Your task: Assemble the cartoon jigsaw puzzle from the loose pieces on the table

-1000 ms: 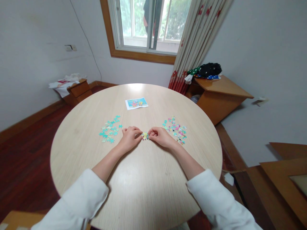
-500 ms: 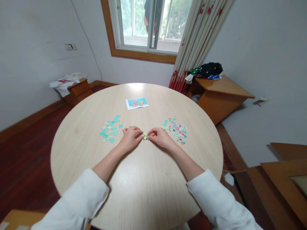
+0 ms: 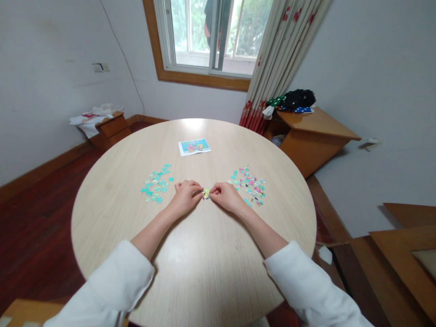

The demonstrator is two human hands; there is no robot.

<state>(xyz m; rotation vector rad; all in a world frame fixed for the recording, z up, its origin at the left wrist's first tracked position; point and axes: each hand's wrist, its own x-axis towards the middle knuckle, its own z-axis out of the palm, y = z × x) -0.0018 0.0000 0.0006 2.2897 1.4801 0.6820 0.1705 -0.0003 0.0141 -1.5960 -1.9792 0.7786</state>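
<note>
The left-hand puzzle pieces [image 3: 156, 183] are turquoise and pale green; the right-hand puzzle pieces [image 3: 252, 184] mix turquoise with pink — the small cluster [image 3: 206, 194] between shows mostly yellow. Picture card [image 3: 194, 147]: blue, pink and yellow figures, white edge. Worktop [image 3: 204, 263]: pale beige — streaky grain.

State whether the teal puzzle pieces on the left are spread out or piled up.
Spread out: the teal puzzle pieces lie scattered, bare table showing between many of them.

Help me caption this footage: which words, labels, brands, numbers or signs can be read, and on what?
No text can be read.
Picture card: marks along its top may be lettering, too small to read.
Puzzle pieces: too small to make out any lettering.
</note>
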